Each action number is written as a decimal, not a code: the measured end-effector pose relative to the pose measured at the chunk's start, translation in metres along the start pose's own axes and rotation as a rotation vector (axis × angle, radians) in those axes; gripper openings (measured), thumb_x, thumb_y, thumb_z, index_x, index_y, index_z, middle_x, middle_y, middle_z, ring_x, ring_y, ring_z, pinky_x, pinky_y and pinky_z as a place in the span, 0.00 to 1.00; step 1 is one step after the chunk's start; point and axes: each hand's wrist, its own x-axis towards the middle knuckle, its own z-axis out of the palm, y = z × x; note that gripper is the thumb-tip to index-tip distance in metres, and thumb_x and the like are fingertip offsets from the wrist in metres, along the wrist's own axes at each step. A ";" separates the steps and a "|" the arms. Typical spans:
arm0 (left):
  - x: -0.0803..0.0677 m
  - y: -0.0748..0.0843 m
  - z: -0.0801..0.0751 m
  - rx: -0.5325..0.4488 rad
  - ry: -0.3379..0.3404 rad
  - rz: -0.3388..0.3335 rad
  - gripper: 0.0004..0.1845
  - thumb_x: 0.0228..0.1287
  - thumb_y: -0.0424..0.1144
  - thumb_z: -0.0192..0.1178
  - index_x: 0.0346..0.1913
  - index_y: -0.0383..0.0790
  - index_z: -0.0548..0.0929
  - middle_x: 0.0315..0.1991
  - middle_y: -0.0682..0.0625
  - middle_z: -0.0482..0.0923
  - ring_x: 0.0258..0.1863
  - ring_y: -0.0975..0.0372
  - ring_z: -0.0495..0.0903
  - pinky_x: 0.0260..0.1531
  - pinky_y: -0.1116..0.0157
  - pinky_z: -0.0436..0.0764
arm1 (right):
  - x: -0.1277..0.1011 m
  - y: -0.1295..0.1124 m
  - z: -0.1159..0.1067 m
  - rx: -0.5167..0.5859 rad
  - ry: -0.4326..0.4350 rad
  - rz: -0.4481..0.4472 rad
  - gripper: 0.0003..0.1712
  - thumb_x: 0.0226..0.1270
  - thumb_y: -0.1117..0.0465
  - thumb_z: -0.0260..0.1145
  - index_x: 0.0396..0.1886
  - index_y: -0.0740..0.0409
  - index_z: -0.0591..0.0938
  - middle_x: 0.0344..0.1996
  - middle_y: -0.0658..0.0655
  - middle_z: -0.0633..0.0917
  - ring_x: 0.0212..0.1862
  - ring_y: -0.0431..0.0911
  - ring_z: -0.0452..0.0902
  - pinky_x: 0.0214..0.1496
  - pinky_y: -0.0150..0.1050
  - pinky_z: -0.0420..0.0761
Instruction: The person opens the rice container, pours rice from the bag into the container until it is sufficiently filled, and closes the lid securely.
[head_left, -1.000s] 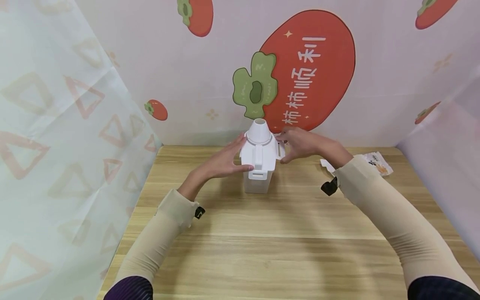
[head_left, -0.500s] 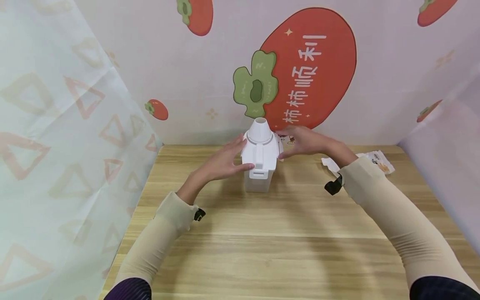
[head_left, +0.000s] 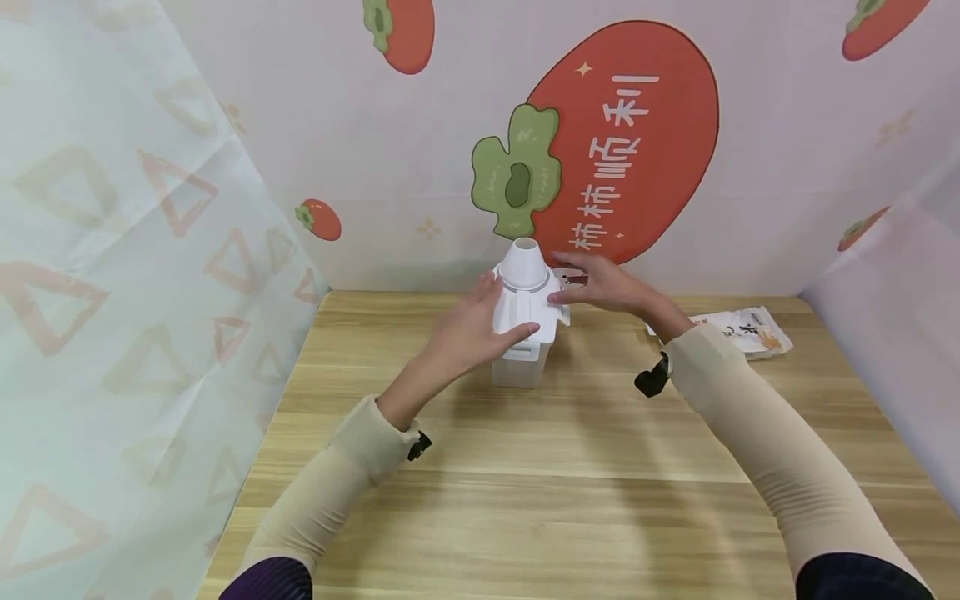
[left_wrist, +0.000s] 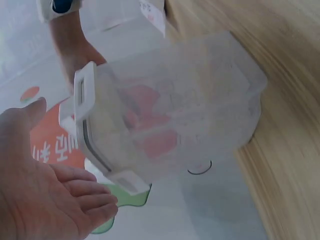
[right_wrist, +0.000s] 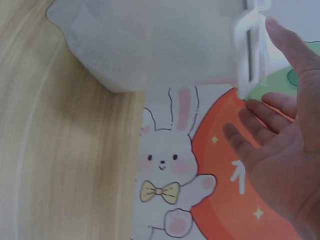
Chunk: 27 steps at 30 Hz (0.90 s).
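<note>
A translucent plastic container point(head_left: 519, 367) stands at the back middle of the wooden table point(head_left: 525, 500). It has a white clip-on lid point(head_left: 525, 312) topped by a white funnel-shaped spout point(head_left: 524, 262). My left hand point(head_left: 491, 310) lies against the lid's left side with straight fingers, the thumb at the front clasp. My right hand point(head_left: 581, 282) reaches the lid's right side, fingers straight. In the left wrist view the container point(left_wrist: 175, 120) faces my open left hand point(left_wrist: 50, 195). In the right wrist view my open right hand point(right_wrist: 280, 150) hovers by a side clasp point(right_wrist: 250, 50).
A printed snack packet point(head_left: 746, 332) lies at the table's back right. A backdrop with a big red persimmon point(head_left: 630, 142) closes the back, and a patterned sheet point(head_left: 112, 250) closes the left side. A pale sheet point(head_left: 900, 275) closes the right.
My left hand has slid right, closer onto the lid, with the thumb now over the front clasp. The right hand has edged in along the lid's right side.
</note>
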 end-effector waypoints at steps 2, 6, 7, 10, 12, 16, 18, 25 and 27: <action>-0.001 0.005 0.003 0.044 0.003 -0.028 0.56 0.70 0.72 0.58 0.84 0.35 0.55 0.85 0.39 0.51 0.85 0.50 0.52 0.77 0.47 0.67 | 0.002 0.001 0.003 0.004 0.011 0.008 0.47 0.68 0.60 0.77 0.81 0.65 0.66 0.77 0.66 0.71 0.76 0.68 0.67 0.75 0.63 0.71; -0.001 0.009 0.009 0.084 0.023 -0.063 0.57 0.69 0.74 0.58 0.85 0.36 0.55 0.85 0.40 0.51 0.83 0.49 0.56 0.73 0.44 0.71 | 0.006 0.002 0.007 0.005 0.022 0.011 0.47 0.69 0.58 0.77 0.82 0.61 0.66 0.78 0.64 0.70 0.77 0.65 0.67 0.76 0.63 0.70; -0.001 0.010 0.010 0.088 0.029 -0.068 0.57 0.69 0.74 0.58 0.85 0.36 0.56 0.85 0.40 0.52 0.83 0.49 0.57 0.72 0.43 0.73 | 0.007 0.002 0.008 0.006 0.025 0.008 0.47 0.69 0.58 0.77 0.82 0.61 0.66 0.78 0.63 0.71 0.77 0.64 0.68 0.76 0.63 0.70; -0.001 0.009 0.013 0.105 0.045 -0.069 0.56 0.68 0.73 0.59 0.84 0.36 0.57 0.85 0.40 0.53 0.82 0.49 0.59 0.70 0.42 0.75 | 0.011 0.003 0.010 0.016 0.031 -0.003 0.47 0.69 0.58 0.77 0.83 0.59 0.66 0.78 0.62 0.71 0.77 0.62 0.68 0.76 0.63 0.69; -0.001 0.008 0.015 0.118 0.055 -0.065 0.55 0.69 0.72 0.59 0.83 0.34 0.59 0.84 0.40 0.55 0.82 0.49 0.60 0.69 0.42 0.75 | 0.013 0.004 0.011 0.026 0.035 -0.009 0.46 0.70 0.58 0.76 0.83 0.58 0.66 0.78 0.61 0.71 0.77 0.61 0.68 0.76 0.62 0.69; -0.002 0.007 0.018 0.132 0.069 -0.063 0.54 0.70 0.72 0.58 0.82 0.33 0.62 0.83 0.39 0.58 0.80 0.48 0.63 0.68 0.43 0.77 | 0.015 0.006 0.014 0.046 0.035 -0.001 0.45 0.72 0.58 0.75 0.83 0.58 0.66 0.78 0.61 0.72 0.78 0.59 0.68 0.76 0.58 0.71; -0.002 0.006 0.020 0.128 0.072 -0.066 0.53 0.70 0.73 0.57 0.81 0.34 0.64 0.83 0.40 0.58 0.80 0.48 0.64 0.68 0.43 0.77 | 0.015 0.006 0.015 0.052 0.041 0.012 0.42 0.73 0.58 0.74 0.82 0.59 0.67 0.77 0.62 0.73 0.78 0.58 0.68 0.76 0.56 0.71; 0.000 0.002 0.020 0.098 0.064 -0.058 0.51 0.71 0.71 0.58 0.81 0.33 0.65 0.84 0.40 0.57 0.81 0.48 0.62 0.69 0.43 0.75 | 0.014 0.004 0.022 0.058 0.114 0.032 0.37 0.73 0.58 0.73 0.77 0.65 0.73 0.72 0.66 0.77 0.74 0.60 0.72 0.75 0.56 0.73; 0.000 -0.001 0.019 0.083 0.056 -0.047 0.51 0.71 0.70 0.58 0.81 0.33 0.64 0.84 0.40 0.56 0.82 0.49 0.59 0.71 0.43 0.74 | 0.014 0.003 0.024 0.051 0.132 0.039 0.37 0.73 0.58 0.74 0.76 0.65 0.74 0.71 0.66 0.79 0.72 0.59 0.75 0.73 0.56 0.75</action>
